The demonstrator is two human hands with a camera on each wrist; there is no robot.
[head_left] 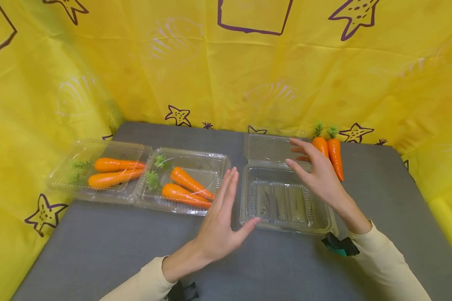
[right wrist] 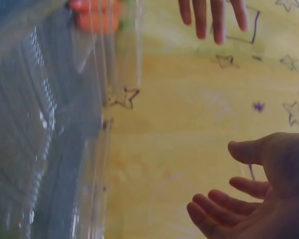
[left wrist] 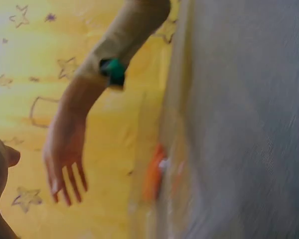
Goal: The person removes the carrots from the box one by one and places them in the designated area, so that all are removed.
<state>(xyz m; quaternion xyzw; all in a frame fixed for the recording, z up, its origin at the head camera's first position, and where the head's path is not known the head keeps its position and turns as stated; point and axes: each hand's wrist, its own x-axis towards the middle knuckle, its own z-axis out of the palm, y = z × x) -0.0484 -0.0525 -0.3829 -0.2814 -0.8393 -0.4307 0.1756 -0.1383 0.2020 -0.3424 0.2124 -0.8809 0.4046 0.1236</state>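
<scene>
Remotely, I saw the rightmost carrot (head_left: 335, 155) lie long axis front-to-back, tip nearward | left hand (head_left: 219, 228): grip unclosed, fingers straight | right hand (head_left: 318, 173): grip relaxed, near clear container (head_left: 280, 202)

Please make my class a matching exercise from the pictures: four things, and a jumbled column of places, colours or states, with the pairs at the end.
Column one
1. Middle container
2. Right-hand container
3. Rightmost carrots
4. Backdrop

Column two
A. Outside the containers
B. Closed
C. Yellow
D. Open

Pairs: 1-B, 2-D, 3-A, 4-C
</scene>
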